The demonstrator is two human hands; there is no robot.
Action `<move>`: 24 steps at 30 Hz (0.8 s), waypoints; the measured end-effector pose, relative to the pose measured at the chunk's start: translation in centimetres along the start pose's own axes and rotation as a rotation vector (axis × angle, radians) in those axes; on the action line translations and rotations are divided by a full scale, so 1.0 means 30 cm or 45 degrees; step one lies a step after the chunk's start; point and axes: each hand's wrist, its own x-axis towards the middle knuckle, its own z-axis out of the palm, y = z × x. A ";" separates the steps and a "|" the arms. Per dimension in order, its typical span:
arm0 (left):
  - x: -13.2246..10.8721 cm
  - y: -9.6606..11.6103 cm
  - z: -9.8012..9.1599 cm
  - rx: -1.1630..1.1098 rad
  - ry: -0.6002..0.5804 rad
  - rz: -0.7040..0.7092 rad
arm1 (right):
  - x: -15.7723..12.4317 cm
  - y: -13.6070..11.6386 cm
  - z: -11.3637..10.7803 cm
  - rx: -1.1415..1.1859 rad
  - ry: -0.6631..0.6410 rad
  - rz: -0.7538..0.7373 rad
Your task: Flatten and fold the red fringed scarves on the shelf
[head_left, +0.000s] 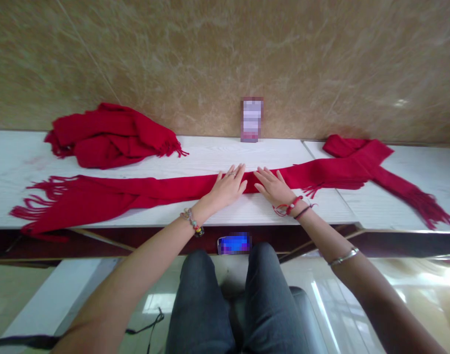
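A long red scarf with fringed ends lies stretched across the white table. Both of my hands rest flat on its middle, side by side. My left hand has its fingers stretched out on the cloth, with a beaded bracelet at the wrist. My right hand lies flat too, fingers apart, with red and dark strings at the wrist. Neither hand grips anything.
A second red scarf lies bunched at the back left. A third red scarf trails off at the right. A small blurred card stands against the marble wall. A phone sits below the table edge, above my knees.
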 end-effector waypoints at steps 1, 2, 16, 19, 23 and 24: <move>0.010 0.002 0.012 0.013 0.001 -0.004 | 0.012 -0.006 0.001 -0.018 -0.029 0.034; 0.016 -0.001 0.024 0.031 -0.014 -0.003 | 0.020 -0.005 0.003 -0.037 -0.063 0.058; 0.005 -0.020 0.046 0.091 0.018 0.028 | -0.081 0.248 -0.011 -0.321 -0.100 0.208; 0.005 -0.021 0.049 0.087 0.015 0.031 | -0.072 0.256 -0.003 -0.312 -0.165 0.162; 0.006 -0.021 0.053 0.091 0.025 0.036 | -0.065 0.274 -0.019 -0.368 -0.183 0.392; 0.006 -0.020 0.054 0.091 0.028 0.036 | -0.063 0.274 -0.027 -0.393 -0.148 0.434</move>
